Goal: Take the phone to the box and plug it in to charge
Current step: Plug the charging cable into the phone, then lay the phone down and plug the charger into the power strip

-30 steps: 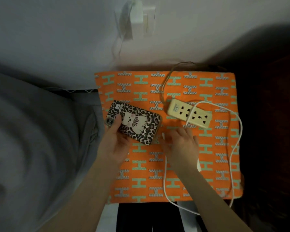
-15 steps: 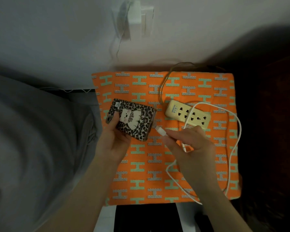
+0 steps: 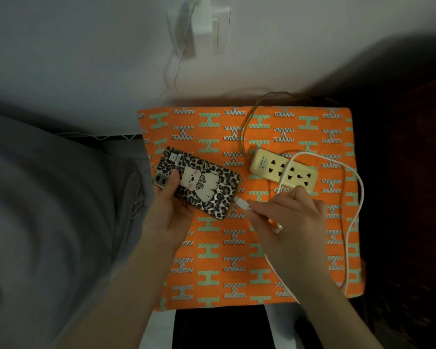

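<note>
The phone [image 3: 207, 183], in a leopard-print case with a white cartoon figure, is face down over the orange patterned box top [image 3: 237, 268]. My left hand [image 3: 166, 210] grips its left end from below, thumb on the back. My right hand [image 3: 287, 217] pinches the white plug of the charging cable [image 3: 243, 204], whose tip touches the phone's right end. The white cable [image 3: 358, 205] loops right across the box and over the power strip.
A cream power strip [image 3: 282, 171] lies on the box to the right of the phone, its brown cord running to the wall. A white charger sits in a wall socket [image 3: 207, 21] above. Grey bedding [image 3: 48, 222] fills the left side. Dark furniture stands at the right.
My right hand picked the cable plug up from the box and brought it left to the phone's end. The left hand tilted the phone slightly and keeps holding it.
</note>
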The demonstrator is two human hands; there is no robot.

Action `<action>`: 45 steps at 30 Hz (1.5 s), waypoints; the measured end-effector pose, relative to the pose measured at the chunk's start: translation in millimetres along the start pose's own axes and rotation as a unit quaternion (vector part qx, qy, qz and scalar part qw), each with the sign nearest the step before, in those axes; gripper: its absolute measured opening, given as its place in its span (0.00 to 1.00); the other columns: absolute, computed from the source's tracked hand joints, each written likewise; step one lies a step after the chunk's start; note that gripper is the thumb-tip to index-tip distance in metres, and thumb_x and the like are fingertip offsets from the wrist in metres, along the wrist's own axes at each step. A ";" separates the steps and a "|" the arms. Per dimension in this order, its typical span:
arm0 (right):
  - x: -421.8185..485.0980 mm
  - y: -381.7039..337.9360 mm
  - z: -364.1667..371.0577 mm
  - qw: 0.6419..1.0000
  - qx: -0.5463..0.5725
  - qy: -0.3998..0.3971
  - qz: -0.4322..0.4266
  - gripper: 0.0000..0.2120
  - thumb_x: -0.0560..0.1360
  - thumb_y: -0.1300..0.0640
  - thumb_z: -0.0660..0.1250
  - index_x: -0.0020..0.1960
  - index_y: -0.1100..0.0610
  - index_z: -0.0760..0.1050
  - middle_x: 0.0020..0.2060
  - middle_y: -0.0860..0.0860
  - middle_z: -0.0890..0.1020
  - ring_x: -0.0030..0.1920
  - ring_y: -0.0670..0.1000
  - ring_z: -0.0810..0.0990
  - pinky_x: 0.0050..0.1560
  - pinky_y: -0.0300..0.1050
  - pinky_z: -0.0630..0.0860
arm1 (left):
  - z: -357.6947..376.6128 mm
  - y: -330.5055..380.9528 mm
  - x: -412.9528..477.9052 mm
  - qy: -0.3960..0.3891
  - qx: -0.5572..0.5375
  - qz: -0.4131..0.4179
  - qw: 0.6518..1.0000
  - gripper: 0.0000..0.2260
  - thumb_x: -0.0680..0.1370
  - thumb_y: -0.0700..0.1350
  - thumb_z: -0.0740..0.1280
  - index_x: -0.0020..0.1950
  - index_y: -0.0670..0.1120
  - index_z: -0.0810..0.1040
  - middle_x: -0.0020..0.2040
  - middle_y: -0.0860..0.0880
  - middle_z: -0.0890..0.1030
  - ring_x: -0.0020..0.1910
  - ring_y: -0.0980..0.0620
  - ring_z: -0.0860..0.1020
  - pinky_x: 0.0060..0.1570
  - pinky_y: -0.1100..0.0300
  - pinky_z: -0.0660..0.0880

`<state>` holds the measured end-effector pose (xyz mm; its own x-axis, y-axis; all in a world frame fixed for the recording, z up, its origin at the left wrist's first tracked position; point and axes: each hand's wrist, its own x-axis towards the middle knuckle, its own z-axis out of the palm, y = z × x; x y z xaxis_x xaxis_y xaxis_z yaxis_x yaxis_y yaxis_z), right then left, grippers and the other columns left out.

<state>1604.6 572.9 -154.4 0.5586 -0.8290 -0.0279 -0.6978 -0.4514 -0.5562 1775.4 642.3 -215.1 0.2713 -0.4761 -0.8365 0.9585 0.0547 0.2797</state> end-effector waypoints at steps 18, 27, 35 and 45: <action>-28.6 32.7 10.0 0.994 -0.003 -0.110 -0.003 0.06 0.69 0.49 0.76 0.37 0.50 0.80 0.33 0.40 0.79 0.39 0.47 0.73 0.43 0.46 0.63 | 8.2 -10.6 -2.0 -0.072 0.211 0.056 0.973 0.19 0.71 0.44 0.69 0.61 0.52 0.78 0.58 0.50 0.83 0.56 0.49 0.81 0.47 0.54 0.81; -44.7 69.3 21.6 0.971 -0.012 -0.078 0.226 0.31 0.63 0.42 0.77 0.60 0.49 0.69 0.53 0.48 0.75 0.52 0.51 0.74 0.43 0.47 0.74 | -0.1 -8.9 32.6 -0.026 0.447 0.010 0.894 0.15 0.75 0.43 0.69 0.61 0.51 0.75 0.53 0.53 0.83 0.53 0.54 0.81 0.47 0.57 0.79; -40.7 73.2 35.6 0.976 -0.055 -0.073 0.198 0.26 0.64 0.51 0.75 0.60 0.50 0.72 0.51 0.51 0.78 0.51 0.56 0.75 0.44 0.49 0.76 | 13.2 -8.0 40.0 -0.038 0.826 0.256 0.500 0.24 0.73 0.64 0.63 0.45 0.42 0.72 0.36 0.47 0.76 0.35 0.47 0.76 0.33 0.55 0.73; -40.5 98.3 -1.0 0.969 0.047 -0.112 0.216 0.21 0.65 0.57 0.78 0.56 0.51 0.78 0.37 0.42 0.80 0.36 0.44 0.79 0.36 0.35 0.77 | 59.4 -18.4 34.1 -0.197 0.792 0.456 0.354 0.10 0.74 0.49 0.69 0.48 0.46 0.73 0.43 0.49 0.78 0.41 0.54 0.74 0.33 0.66 0.68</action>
<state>1512.9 561.8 -207.1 0.3141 -0.8366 -0.4489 -0.8503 -0.0376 -0.5249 1761.9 572.9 -220.7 0.0715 -0.9973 -0.0145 -0.8495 -0.0685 0.5232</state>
